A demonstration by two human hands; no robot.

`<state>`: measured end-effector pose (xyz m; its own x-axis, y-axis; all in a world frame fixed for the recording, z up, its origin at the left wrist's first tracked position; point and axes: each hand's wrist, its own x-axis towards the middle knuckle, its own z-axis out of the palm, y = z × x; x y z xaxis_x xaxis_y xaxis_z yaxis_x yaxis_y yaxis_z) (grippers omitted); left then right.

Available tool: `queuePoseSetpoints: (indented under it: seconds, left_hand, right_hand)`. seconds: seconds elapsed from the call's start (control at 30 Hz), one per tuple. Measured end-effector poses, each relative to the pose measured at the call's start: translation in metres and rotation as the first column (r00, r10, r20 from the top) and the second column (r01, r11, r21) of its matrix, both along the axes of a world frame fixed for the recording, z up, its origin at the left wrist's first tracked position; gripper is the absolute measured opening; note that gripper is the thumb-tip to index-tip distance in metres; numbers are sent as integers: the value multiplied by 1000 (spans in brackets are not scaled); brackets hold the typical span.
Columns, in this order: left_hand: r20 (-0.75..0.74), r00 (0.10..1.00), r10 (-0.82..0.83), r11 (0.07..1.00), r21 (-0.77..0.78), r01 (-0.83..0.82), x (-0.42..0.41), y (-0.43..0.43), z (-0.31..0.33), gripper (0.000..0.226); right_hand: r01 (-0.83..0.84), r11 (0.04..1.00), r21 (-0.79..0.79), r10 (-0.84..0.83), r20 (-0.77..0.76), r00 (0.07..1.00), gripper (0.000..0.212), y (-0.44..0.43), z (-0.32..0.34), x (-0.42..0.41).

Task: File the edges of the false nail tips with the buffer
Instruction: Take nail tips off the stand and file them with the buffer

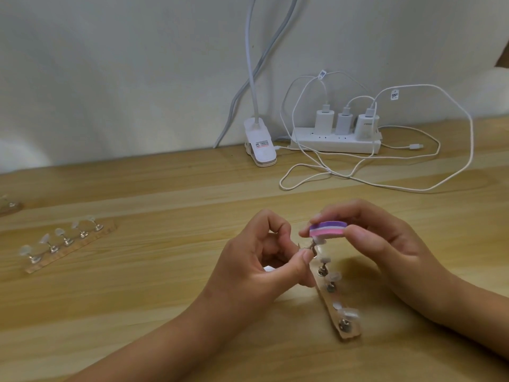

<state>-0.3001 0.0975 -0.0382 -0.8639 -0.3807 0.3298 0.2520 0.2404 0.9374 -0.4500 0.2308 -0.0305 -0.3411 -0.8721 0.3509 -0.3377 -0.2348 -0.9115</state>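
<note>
**A:** What lay at the left of the frame?

**B:** A spare strip of nail tips (68, 244) sat on the desk (165, 299) at the middle left, well apart from both hands. Each tip stood on its own little peg. I judged it was simply parked out of the way.

**A:** And the left hand?

**B:** The left hand (259, 263) was just left of centre, with its forearm rising from the bottom edge. Its grip was closed on a small metal peg (311, 246), pinched between thumb and forefinger, with the other fingers curled in. That pinch looked meant to steady the peg against the rubbing.

**A:** Where was the tip being worked?

**B:** The nail tip (319, 239) stood on that peg near the centre of the frame, touching the underside of the buffer (327, 229). It was small and partly hidden, so I could not tell which edge met the buffer.

**A:** The right hand?

**B:** The right hand (385, 244) came in from the lower right. Its grip was closed on the buffer, thumb at one end and fingertips at the other, holding it roughly flat. Held like that, the underside was free to rub.

**A:** And below them?

**B:** The working strip (337, 307) lay on the desk, running from under the hands toward the lower right with more tips on pegs. I could not tell whether the pinched peg was seated in it.
</note>
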Motion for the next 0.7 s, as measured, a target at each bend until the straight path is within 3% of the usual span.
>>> queuePoseSetpoints:
  seconds: [0.7]
  left_hand:
    - [-23, 999, 24, 999, -29, -25, 0, 0, -1, 6]
  right_hand:
    - [25, 999, 26, -25, -14, 1000, 25, -1, -3, -1]
